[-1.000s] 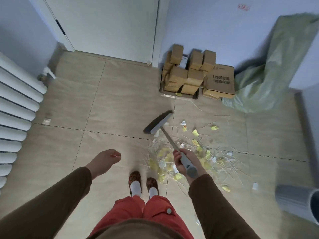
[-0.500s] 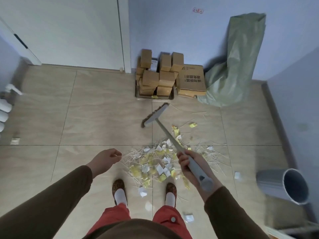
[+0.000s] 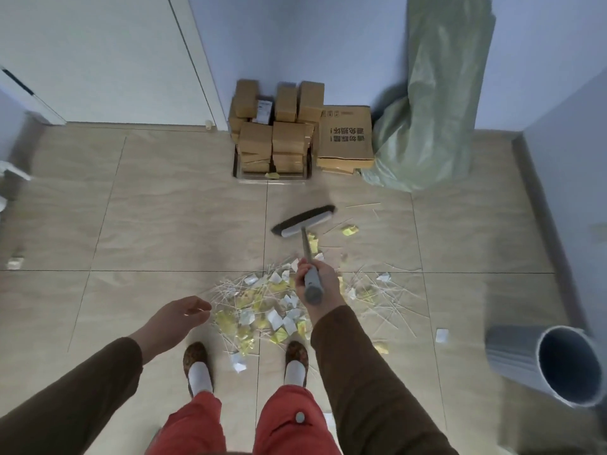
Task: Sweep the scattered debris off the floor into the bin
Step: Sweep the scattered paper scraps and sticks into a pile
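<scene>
My right hand [image 3: 320,280] grips the grey handle of a broom [image 3: 303,221]. Its dark brush head rests on the tiled floor beyond a pile of debris [image 3: 262,307]: yellow and white paper scraps mixed with thin pale sticks, just in front of my feet. Loose scraps lie further out, a yellow one [image 3: 349,230] beside the brush and a white one [image 3: 442,335] to the right. The grey bin [image 3: 538,362] lies on its side at the right, its mouth facing me. My left hand [image 3: 179,318] hangs loosely curled and empty, left of the pile.
A stack of cardboard boxes [image 3: 282,133] stands against the far wall, with a green woven sack [image 3: 433,103] leaning in the corner to its right. A white door [image 3: 98,57] is at the back left. A small scrap [image 3: 14,261] lies at the far left.
The brush head has swung rightward and further from me, beyond the pile. The view has shifted, bringing the bin closer on the right. My left hand stays empty.
</scene>
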Available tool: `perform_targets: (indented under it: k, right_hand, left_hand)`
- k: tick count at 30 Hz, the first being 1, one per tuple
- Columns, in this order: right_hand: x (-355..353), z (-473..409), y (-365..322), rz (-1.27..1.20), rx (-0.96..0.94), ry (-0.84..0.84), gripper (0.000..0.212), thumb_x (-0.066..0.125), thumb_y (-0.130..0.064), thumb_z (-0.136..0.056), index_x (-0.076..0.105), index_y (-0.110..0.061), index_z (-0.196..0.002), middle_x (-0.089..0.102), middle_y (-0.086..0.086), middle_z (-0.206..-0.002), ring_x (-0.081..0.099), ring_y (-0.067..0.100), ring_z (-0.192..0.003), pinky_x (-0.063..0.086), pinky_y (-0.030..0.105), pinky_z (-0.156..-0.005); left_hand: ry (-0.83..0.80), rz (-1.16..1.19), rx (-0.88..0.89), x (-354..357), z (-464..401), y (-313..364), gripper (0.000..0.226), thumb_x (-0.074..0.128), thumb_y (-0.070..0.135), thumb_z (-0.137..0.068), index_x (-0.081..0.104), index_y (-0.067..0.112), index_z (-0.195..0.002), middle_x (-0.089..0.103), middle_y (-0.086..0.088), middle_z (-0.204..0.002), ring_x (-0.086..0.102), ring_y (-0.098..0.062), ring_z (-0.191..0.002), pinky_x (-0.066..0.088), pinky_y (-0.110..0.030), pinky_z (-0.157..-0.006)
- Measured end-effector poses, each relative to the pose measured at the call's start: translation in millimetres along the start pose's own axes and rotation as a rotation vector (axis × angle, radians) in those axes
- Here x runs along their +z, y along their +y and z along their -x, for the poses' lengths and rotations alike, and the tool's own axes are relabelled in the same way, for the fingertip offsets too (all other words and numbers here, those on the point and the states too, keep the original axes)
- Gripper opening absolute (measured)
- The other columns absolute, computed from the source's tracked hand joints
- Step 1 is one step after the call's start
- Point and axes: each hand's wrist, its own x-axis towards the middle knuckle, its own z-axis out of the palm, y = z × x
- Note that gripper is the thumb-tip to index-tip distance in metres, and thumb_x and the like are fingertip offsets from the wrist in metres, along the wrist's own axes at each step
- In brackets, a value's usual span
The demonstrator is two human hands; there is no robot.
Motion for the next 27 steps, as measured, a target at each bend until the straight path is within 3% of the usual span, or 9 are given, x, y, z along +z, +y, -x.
perform_targets:
  k: [3, 8, 10, 15, 19, 21, 24, 27]
  right_hand:
    - [-24, 56, -8, 0.022, -0.009, 0.047, 0.018, 0.042, -0.014, -0.102, 0.051, 0.000, -0.096, 0.050, 0.007, -0.073, 0.049, 0.009, -0.034, 0.044, 0.017, -0.032]
    - [-59, 125, -47, 0.051, 0.023, -0.018, 0.012, 0.045, -0.016, -0.102, 0.048, -0.004, -0.102, 0.052, 0.008, -0.071, 0.049, 0.009, -0.036, 0.044, 0.019, -0.032]
    - [-64, 134, -64, 0.293, -0.075, 0.013, 0.013, 0.048, -0.016, -0.102, 0.050, -0.008, -0.112, 0.054, 0.008, -0.076, 0.050, 0.008, -0.040, 0.045, 0.019, -0.034]
    - [-66, 111, -123, 1.274, -0.408, 0.251, 0.043, 0.049, -0.010, -0.097, 0.051, -0.022, -0.139, 0.061, 0.007, -0.084, 0.051, 0.014, -0.053, 0.044, 0.023, -0.040]
    - [-80, 88, -181, 2.066, -0.569, 0.377, 0.039, 0.048, -0.013, -0.094, 0.057, -0.018, -0.132, 0.069, 0.005, -0.092, 0.067, 0.022, -0.071, 0.060, 0.038, -0.068]
    - [-86, 75, -205, 2.226, -0.587, 0.428, 0.036, 0.048, -0.013, -0.093, 0.058, -0.018, -0.128, 0.068, 0.004, -0.089, 0.069, 0.024, -0.075, 0.059, 0.036, -0.065]
    - [-89, 55, -236, 2.419, -0.577, 0.515, 0.033, 0.045, -0.013, -0.093, 0.059, -0.018, -0.122, 0.062, 0.000, -0.085, 0.061, 0.021, -0.074, 0.041, 0.026, -0.053]
    - [-96, 33, -253, 2.449, -0.532, 0.578, 0.031, 0.046, -0.012, -0.092, 0.060, -0.018, -0.119, 0.062, 0.003, -0.090, 0.059, 0.024, -0.076, 0.042, 0.027, -0.062]
  left_hand:
    - [-0.025, 0.019, 0.022, 22, 7, 28, 0.013, 0.063, 0.024, -0.096, 0.070, 0.026, -0.107, 0.070, 0.003, -0.102, 0.066, -0.018, -0.098, 0.051, -0.035, -0.086]
    - [-0.024, 0.044, 0.054, 36, 11, 59, 0.016, 0.062, 0.023, -0.096, 0.069, 0.022, -0.111, 0.069, 0.002, -0.104, 0.065, -0.017, -0.098, 0.052, -0.036, -0.088]
    - [-0.022, 0.050, 0.055, 40, 12, 65, 0.016, 0.062, 0.022, -0.096, 0.069, 0.020, -0.111, 0.070, 0.001, -0.104, 0.065, -0.018, -0.098, 0.052, -0.037, -0.088]
    - [-0.019, 0.050, 0.070, 50, 12, 79, 0.019, 0.062, 0.021, -0.096, 0.069, 0.017, -0.114, 0.070, -0.003, -0.107, 0.065, -0.019, -0.097, 0.052, -0.037, -0.086]
    - [-0.027, 0.069, 0.080, 59, 13, 81, 0.019, 0.063, 0.023, -0.095, 0.069, 0.020, -0.112, 0.071, -0.001, -0.105, 0.066, -0.019, -0.095, 0.052, -0.038, -0.086]
    - [-0.031, 0.064, 0.086, 64, 14, 78, 0.017, 0.064, 0.024, -0.095, 0.070, 0.023, -0.110, 0.070, 0.000, -0.104, 0.065, -0.017, -0.094, 0.052, -0.037, -0.086]
    - [-0.029, 0.055, 0.105, 72, 15, 68, 0.015, 0.064, 0.024, -0.094, 0.070, 0.023, -0.108, 0.070, 0.002, -0.101, 0.064, -0.014, -0.091, 0.051, -0.035, -0.084]
    - [-0.029, 0.057, 0.112, 78, 17, 56, 0.012, 0.065, 0.023, -0.094, 0.071, 0.025, -0.105, 0.071, 0.004, -0.101, 0.065, -0.013, -0.093, 0.050, -0.031, -0.080]
